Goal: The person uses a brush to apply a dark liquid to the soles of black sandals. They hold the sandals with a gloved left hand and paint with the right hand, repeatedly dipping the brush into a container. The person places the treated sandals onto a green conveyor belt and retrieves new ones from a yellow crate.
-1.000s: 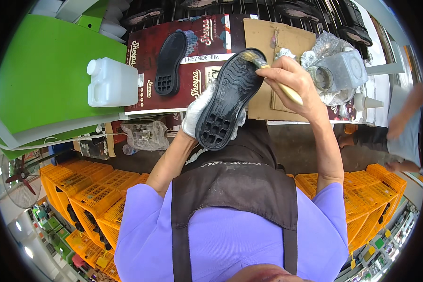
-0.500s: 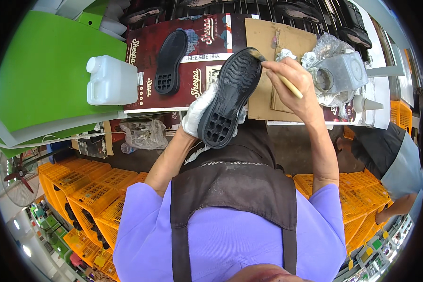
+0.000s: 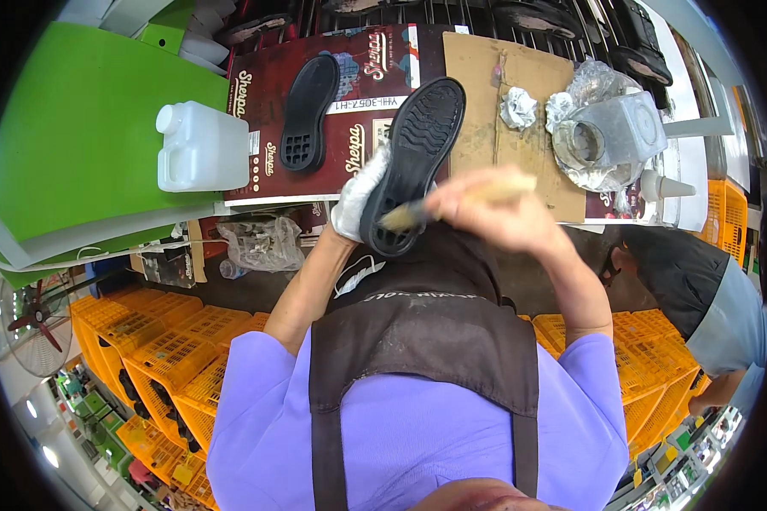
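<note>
My left hand (image 3: 360, 201), in a white glove, is closed on the edge of a black shoe sole (image 3: 422, 140). The sole is tilted above the front edge of the table, its wavy ribs at the far end and open square cells at the near heel end. In my bare right hand (image 3: 507, 213), smeared by motion, is a brush (image 3: 405, 216) with a pale handle. Its bristles are over the heel cells; blur hides whether they touch. A second black sole (image 3: 308, 111) lies farther left on the dark red cardboard (image 3: 264, 94).
A white plastic jug (image 3: 204, 145) stands at the left beside a green panel (image 3: 102, 111). Brown cardboard (image 3: 477, 102) bears crumpled white wads (image 3: 518, 108); a clear container (image 3: 618, 132) lies in plastic wrap. Orange crates (image 3: 153, 341) stand behind me; another person (image 3: 707, 298) is at the right.
My right hand has swung the brush from the sole's far end down to its heel. The sole has moved slightly away from me and turned a little.
</note>
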`<state>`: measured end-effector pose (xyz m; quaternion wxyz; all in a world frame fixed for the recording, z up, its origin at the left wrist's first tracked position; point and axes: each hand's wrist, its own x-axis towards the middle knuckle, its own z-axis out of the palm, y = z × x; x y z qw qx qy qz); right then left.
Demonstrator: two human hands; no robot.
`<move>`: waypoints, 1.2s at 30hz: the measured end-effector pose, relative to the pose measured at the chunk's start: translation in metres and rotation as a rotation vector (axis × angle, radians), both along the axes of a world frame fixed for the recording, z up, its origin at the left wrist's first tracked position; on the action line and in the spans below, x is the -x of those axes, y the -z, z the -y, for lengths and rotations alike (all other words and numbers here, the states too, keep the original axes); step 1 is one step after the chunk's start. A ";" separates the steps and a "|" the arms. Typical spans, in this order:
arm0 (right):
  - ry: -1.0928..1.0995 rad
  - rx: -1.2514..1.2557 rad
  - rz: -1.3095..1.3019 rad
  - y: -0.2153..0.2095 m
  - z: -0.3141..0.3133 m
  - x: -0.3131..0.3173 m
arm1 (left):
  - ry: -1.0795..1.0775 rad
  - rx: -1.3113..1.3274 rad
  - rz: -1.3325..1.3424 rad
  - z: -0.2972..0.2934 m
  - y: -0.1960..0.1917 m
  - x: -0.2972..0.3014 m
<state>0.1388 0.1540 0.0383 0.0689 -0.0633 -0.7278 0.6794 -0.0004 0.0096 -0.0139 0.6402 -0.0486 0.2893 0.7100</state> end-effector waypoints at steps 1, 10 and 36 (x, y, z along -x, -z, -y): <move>0.097 0.067 0.197 -0.006 -0.014 0.005 | 0.095 -0.083 -0.086 0.002 0.001 -0.001; 0.208 -0.716 -0.426 0.005 -0.014 0.013 | 0.098 -0.137 -0.100 0.001 0.002 -0.005; 0.970 0.443 -0.405 0.011 -0.013 -0.087 | 0.074 -0.715 -0.583 -0.333 -0.236 0.155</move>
